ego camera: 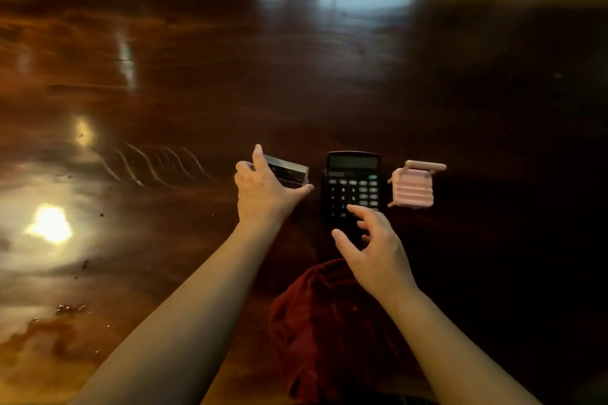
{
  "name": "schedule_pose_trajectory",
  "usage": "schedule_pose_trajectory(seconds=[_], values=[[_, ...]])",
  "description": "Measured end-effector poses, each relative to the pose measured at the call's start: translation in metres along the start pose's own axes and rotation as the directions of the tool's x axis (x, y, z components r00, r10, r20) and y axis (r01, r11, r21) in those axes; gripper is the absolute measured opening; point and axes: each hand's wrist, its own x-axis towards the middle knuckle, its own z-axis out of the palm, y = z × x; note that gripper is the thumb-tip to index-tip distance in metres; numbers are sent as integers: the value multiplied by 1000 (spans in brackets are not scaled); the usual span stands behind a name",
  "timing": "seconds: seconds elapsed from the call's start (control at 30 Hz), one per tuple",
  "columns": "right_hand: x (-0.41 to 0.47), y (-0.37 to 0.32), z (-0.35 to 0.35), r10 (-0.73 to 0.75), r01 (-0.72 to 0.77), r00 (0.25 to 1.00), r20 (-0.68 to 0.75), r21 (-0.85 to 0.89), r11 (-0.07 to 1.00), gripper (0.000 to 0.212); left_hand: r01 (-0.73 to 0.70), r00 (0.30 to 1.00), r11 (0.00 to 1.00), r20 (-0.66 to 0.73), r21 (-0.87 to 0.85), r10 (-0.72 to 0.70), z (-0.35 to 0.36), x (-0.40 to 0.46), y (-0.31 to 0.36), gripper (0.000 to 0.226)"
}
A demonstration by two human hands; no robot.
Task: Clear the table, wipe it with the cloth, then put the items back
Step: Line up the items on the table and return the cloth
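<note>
Your left hand [263,189] is wrapped around a small dark box [289,171] just left of the calculator [353,186], index finger hooked over its far end and thumb stretched along its near edge; the grip looks closed on it, though whether the box has left the wood cannot be told. Your right hand [371,246] hovers spread over the calculator's near end, fingers loosely curled, holding nothing; it hides the lowest rows of keys. Just right of the calculator sits a small pink ridged item with a bar handle [415,187], apart from it. Nearer you than the calculator lies the dark red cloth [329,322], bunched on the wooden table [197,76], partly beneath your right forearm.

All three items lie on the wood and the cloth is not in either hand, so whether you are clearing or putting back cannot be read from this moment alone.

Mind these risks; the polished top looks slick, so a flat push on the calculator may slide it into the pink item instead of raising it; a box pinched only at its ends may twist free; your right forearm could drag the cloth along; crumbs and wet patches far left of the calculator may soil anything set down there.
</note>
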Motion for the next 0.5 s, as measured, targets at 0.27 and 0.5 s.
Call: schedule_pose_trajectory(seconds=[0.27,0.5], values=[[-6,25,-20,35,-35,999,-24,14,999,57,84,996,995,32,54,-86,28,7,21,134],[-4,27,-23,28,-28,999,-18,9,1000,57,140,990,985,-7,105,-140,42,3,21,138]])
